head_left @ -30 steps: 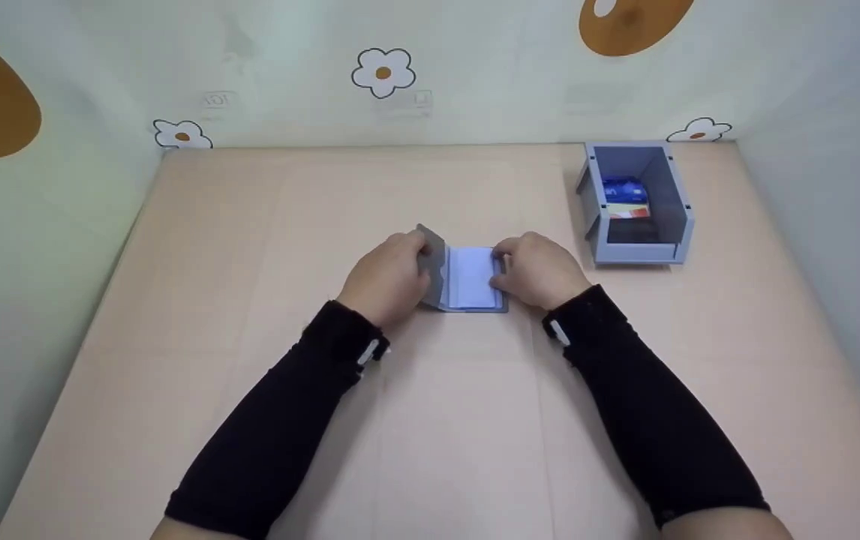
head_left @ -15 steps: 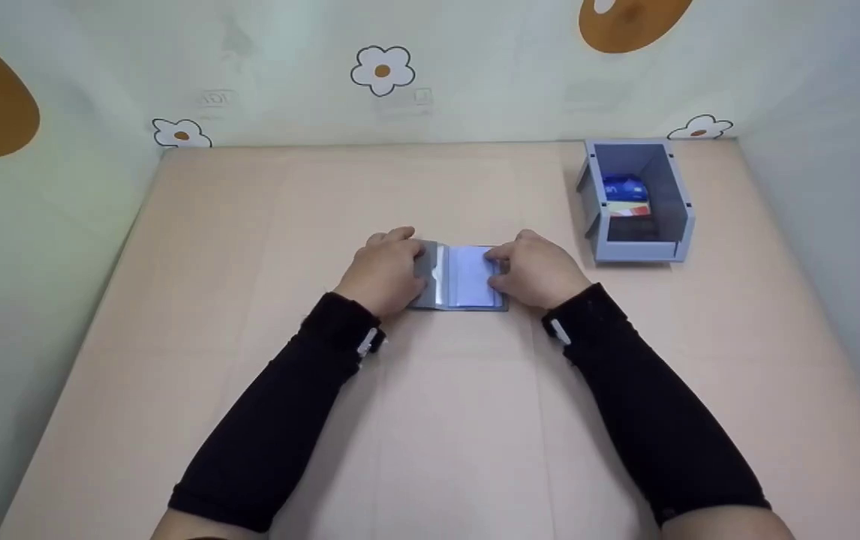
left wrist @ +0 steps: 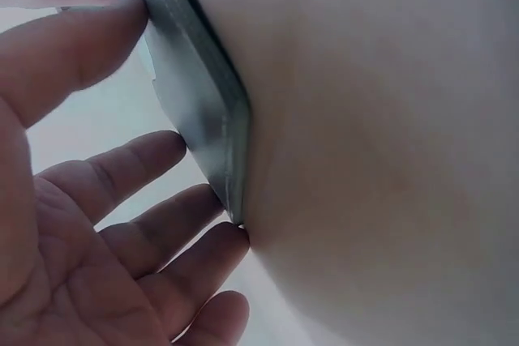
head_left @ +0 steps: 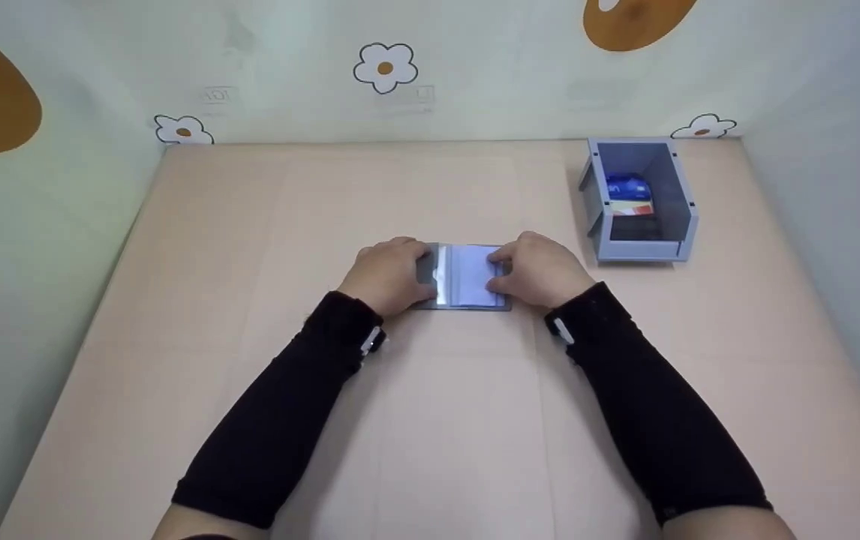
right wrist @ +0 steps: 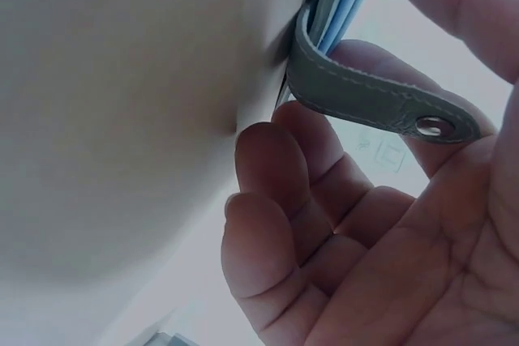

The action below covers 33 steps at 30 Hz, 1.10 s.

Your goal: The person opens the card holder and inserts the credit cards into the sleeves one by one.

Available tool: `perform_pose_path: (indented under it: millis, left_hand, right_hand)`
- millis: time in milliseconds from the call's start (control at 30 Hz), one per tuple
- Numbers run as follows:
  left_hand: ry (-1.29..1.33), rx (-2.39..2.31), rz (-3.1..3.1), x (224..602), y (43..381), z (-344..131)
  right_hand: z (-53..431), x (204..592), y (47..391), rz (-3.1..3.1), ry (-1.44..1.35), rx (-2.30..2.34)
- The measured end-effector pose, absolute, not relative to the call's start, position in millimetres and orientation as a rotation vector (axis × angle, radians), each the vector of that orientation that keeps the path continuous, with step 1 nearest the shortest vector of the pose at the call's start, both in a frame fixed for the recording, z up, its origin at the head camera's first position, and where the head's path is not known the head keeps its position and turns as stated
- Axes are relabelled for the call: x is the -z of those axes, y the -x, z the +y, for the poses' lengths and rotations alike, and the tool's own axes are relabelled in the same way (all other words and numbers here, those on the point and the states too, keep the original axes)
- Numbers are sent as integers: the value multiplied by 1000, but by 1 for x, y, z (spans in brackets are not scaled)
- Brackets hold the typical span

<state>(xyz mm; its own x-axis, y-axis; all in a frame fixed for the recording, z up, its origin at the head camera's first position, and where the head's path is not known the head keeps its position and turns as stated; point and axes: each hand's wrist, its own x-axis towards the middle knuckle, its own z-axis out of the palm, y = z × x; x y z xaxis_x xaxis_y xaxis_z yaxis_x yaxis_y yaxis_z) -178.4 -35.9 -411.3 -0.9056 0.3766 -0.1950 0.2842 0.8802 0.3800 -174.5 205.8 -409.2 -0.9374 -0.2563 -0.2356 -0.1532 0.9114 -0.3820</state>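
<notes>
A grey card holder [head_left: 441, 298] lies unfolded on the table, with pale translucent sleeves [head_left: 473, 277] on its right half. My left hand [head_left: 385, 277] rests at the left cover [left wrist: 190, 95]; in the left wrist view its thumb touches the cover and its loosely stretched fingers meet the edge. At the right side, my right hand [head_left: 546, 270] holds the sleeves with thumb and index finger, the other fingers curled. In the right wrist view the stitched strap [right wrist: 357, 99] with a metal snap [right wrist: 434, 126] sticks out towards my palm.
A grey plastic bin [head_left: 640, 251] stands at the back right of the table [head_left: 460, 420]. Inside it lie a blue card [head_left: 629, 186], a light card with red [head_left: 631, 208] and something dark. Pale patterned walls [head_left: 475, 105] border the back and both sides.
The left cover, raised at a slant one second ago, has come down flat to the left under my left hand. My right hand has stayed at the sleeves.
</notes>
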Motion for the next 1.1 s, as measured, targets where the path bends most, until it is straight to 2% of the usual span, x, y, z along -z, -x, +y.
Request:
perform_pose_path:
  millis: [300,667,900,1100]
  left_hand:
    - [-605,-349,2783,411,178,-34]
    - [-599,-334,2783,413,177,-35]
    - [-587,-434,2782,413,175,-38]
    - [-566,-496,2798,409,174,-39]
  right_hand:
    - [206,407,175,2780,304,541]
    - [207,406,175,2820,332,631]
    - [222,384,172,2846,204,898]
    - [258,355,171,2941,0,1058]
